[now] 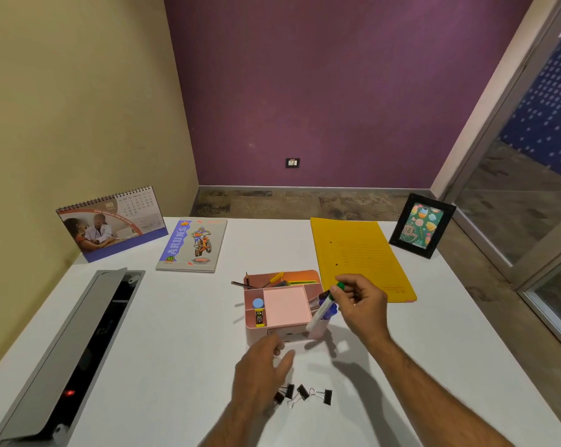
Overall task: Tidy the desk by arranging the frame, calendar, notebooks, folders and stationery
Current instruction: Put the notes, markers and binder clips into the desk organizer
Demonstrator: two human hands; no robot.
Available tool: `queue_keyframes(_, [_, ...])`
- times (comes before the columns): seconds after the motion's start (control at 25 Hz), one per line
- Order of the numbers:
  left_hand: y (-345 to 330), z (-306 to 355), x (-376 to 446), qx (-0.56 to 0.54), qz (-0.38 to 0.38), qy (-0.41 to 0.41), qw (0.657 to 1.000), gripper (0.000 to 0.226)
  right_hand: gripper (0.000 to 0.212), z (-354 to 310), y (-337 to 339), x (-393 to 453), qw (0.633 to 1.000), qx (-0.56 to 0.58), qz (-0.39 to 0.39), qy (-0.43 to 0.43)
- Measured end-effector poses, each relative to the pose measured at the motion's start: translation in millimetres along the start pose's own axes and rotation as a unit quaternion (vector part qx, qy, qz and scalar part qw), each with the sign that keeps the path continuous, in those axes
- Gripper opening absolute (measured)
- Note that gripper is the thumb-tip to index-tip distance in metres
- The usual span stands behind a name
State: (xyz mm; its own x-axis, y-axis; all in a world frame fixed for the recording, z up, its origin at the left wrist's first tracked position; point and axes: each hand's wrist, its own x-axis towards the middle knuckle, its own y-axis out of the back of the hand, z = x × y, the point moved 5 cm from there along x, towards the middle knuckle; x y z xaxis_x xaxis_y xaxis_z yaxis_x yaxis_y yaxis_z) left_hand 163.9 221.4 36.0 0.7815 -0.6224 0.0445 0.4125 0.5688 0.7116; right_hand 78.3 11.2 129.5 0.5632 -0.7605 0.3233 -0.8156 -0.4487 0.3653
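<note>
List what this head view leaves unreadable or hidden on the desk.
- Binder clips: the left hand covers part of the cluster, so no count.
- Yellow folder: printed lines too small to read.
- Organiser drawer front: hidden behind the left hand.
- Marker tip: sunk in the organiser's right slot, right hand gripping it.

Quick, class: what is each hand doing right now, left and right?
Left hand: open, empty, by the pink organiser.
Right hand: closed on a green-capped marker.

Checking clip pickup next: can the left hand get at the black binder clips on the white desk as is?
Probably yes. The left hand is empty, hovering just above the black binder clips on the white desk, with nothing between them; its wrist partly hides one clip.
</note>
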Motion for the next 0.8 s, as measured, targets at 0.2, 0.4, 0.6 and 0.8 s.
queue_keyframes(0.2, [12.8, -79.9, -23.4, 0.165, 0.015, -0.043, 0.985, 0.032, 0.022, 4.0, 1.8, 11.0, 0.994, -0.095, 0.011, 0.054])
queue_keyframes(0.4, [6.6, -142.9, -41.7, 0.296, 0.008, 0.038, 0.954, 0.065, 0.016, 25.1, -23.4, -4.7, 0.975, -0.205, -0.074, 0.048])
queue_keyframes(0.6, [-4.2, -148.5, -45.0, 0.284, 0.022, 0.022, 0.958, 0.065, 0.019, 38.8, -36.6, -19.9, 0.936, -0.326, -0.115, 0.061])
queue_keyframes(0.8, [-6.9, -151.8, -42.8, 0.285, 0.025, 0.024, 0.958, 0.065, 0.023, 31.7, -46.8, -31.0, 0.875, -0.440, -0.109, 0.168])
